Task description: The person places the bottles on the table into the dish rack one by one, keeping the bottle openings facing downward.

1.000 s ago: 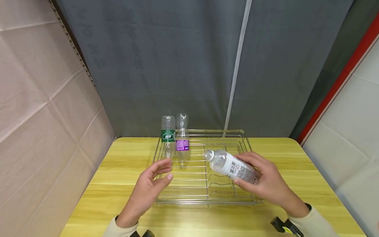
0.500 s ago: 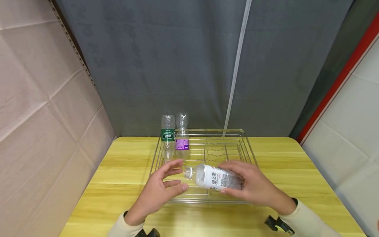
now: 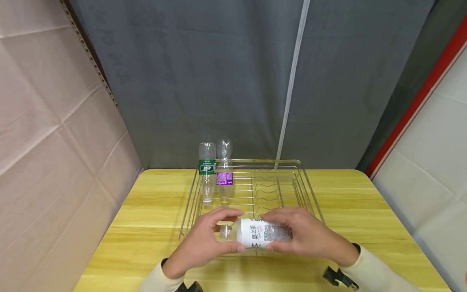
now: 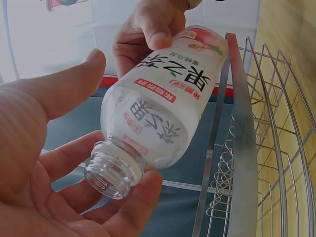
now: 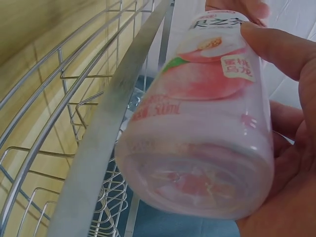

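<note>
A clear plastic bottle (image 3: 251, 233) with a white label and peach pictures lies sideways over the front of a wire dish rack (image 3: 186, 202). My right hand (image 3: 310, 233) grips it near its base, thumb on the near side. Around the capless neck, my left hand (image 3: 204, 239) is spread; in the left wrist view its thumb (image 4: 74, 89) stands apart from the plastic while its fingers (image 4: 133, 202) lie behind and below the neck. Whether those fingers touch is unclear. In the right wrist view, the bottle's base (image 5: 192, 187) faces the camera.
Two more bottles, one with a green label (image 3: 207, 167) and one with a purple label (image 3: 224, 178), stand neck down at the rack's back left. The rack sits on a wooden table (image 3: 146, 211). A grey curtain (image 3: 219, 81) hangs behind.
My right hand has brought the bottle left and nearer to me, turning it closer to level. My left hand has moved right, so its fingers now surround the neck. The two standing bottles stay put.
</note>
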`<state>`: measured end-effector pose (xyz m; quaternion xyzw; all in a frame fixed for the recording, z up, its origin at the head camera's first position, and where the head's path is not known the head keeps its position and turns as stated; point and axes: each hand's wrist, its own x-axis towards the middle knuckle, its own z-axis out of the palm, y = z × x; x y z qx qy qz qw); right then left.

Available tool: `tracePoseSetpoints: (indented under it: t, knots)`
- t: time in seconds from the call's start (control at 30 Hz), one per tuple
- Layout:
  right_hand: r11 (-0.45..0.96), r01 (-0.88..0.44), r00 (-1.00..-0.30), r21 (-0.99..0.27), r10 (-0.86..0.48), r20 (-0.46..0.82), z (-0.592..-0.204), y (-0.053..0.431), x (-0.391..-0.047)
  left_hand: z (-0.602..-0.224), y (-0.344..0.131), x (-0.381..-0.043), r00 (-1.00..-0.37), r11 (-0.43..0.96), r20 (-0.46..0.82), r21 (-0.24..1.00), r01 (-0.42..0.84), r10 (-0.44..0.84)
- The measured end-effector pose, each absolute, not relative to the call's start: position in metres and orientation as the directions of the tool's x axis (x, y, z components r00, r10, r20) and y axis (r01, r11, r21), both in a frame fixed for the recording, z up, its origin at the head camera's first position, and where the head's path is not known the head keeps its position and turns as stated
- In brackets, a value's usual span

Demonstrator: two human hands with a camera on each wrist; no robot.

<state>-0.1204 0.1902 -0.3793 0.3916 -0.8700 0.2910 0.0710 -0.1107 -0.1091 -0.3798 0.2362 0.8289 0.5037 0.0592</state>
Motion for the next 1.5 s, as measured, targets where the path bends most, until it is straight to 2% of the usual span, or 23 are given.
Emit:
tracePoseSetpoints:
  t: [0.33,0.57,1.1,1.3,1.5]
  knots:
    - [0.551,-0.712,-0.691,-0.435,-0.661,0.293,-0.376,0.188,-0.121,-0.383,-0.101,-0.111,-0.808,0.517,0.177,0.687,0.510,0.562]
    - [0.537,-0.690,-0.704,-0.486,-0.655,0.276,-0.375,0.187,-0.121,-0.384,-0.099,-0.110,-0.788,0.538,0.188,0.637,0.552,0.586]
    - [0.521,-0.681,-0.714,-0.515,-0.628,0.309,-0.372,0.189,-0.124,-0.387,-0.097,-0.110,-0.826,0.541,0.206,0.669,0.510,0.524]
    - [0.495,-0.707,-0.703,-0.505,-0.575,0.419,-0.365,0.192,-0.128,-0.391,-0.100,-0.112,-0.862,0.535,0.225,0.705,0.466,0.455]
    - [0.476,-0.691,-0.723,-0.544,-0.459,0.516,-0.357,0.195,-0.130,-0.393,-0.102,-0.115,-0.909,0.456,0.206,0.811,0.366,0.363]
